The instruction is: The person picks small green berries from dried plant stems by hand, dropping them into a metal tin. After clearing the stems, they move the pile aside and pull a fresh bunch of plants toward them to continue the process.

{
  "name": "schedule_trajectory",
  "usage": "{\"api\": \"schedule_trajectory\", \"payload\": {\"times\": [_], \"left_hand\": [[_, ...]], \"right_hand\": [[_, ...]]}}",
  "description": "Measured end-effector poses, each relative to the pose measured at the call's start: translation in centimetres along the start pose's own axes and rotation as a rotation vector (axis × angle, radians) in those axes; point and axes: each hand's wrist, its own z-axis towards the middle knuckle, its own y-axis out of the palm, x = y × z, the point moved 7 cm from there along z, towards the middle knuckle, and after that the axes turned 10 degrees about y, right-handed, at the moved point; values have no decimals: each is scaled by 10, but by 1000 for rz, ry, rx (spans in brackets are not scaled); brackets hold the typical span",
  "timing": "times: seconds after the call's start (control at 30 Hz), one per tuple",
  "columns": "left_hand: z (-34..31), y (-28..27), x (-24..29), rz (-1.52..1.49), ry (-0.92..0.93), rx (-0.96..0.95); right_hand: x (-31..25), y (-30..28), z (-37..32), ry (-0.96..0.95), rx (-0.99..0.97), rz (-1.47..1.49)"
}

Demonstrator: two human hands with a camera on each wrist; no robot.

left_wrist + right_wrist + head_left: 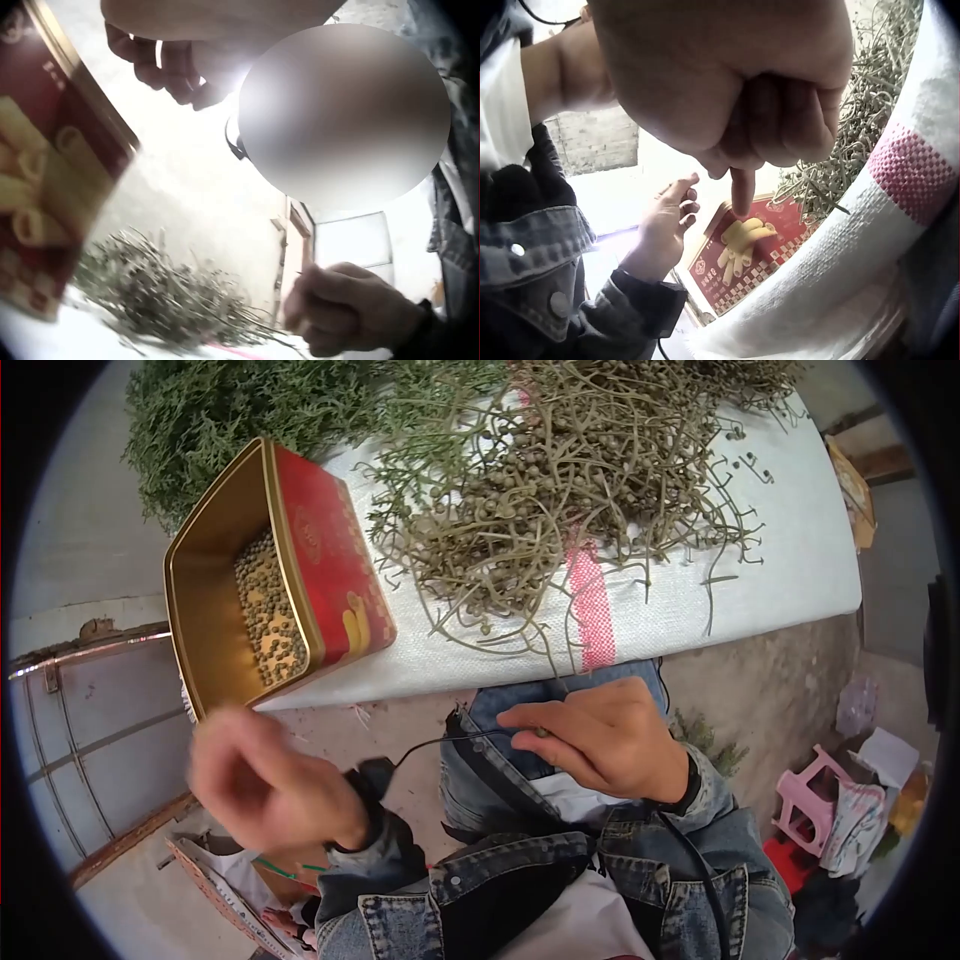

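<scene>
My right hand is over my lap, other fingers curled in, and pinches a small round pod between thumb and index finger. Most of what it grips is hidden. My left hand, blurred, hovers by the near edge of the red and gold tin, with nothing visible in it. Its fingers look loosely bent in the right wrist view. Inside the tin lie many small round pods. Beyond my right hand, a heap of dried stems with round pods lies on the white woven sack.
Green leafy sprigs lie behind the tin. A pink stool and bundled cloth are on the floor at right. A black cable runs between my wrists. Metal bars stand at left.
</scene>
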Motion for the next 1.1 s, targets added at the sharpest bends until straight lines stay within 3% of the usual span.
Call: {"api": "schedule_trajectory", "payload": {"times": [0.07, 0.13, 0.17, 0.23, 0.37, 0.67, 0.77, 0.8, 0.9, 1.1], "left_hand": [[-22, 30, 53, -463, 599, -639], [-54, 66, 59, -558, 202, -983], [-58, 67, 59, -558, 201, -984], [-84, 80, 48, -680, -59, -1224], [-87, 83, 46, -753, -189, -1380], [-99, 88, 39, -796, -95, -1460], [-101, 87, 26, -824, -307, -1395], [-104, 86, 24, -821, -311, -1392], [-116, 86, 13, -900, -607, -1255], [-125, 84, 17, -1044, -721, -1245]], "right_hand": [[-2, 0, 0, -13, -8, -68], [-2, 1, -2, -20, -12, -104], [-3, 2, -4, -47, -13, -128], [-3, 4, -8, -99, -10, -181], [-3, 5, -13, -127, -22, -169], [1, 9, -18, -90, -67, -213], [0, -13, -18, -27, 189, -183], [-1, -15, -18, -28, 184, -180], [-17, -16, -26, -310, 140, -331], [-23, -13, -25, -337, 198, -397]]}}
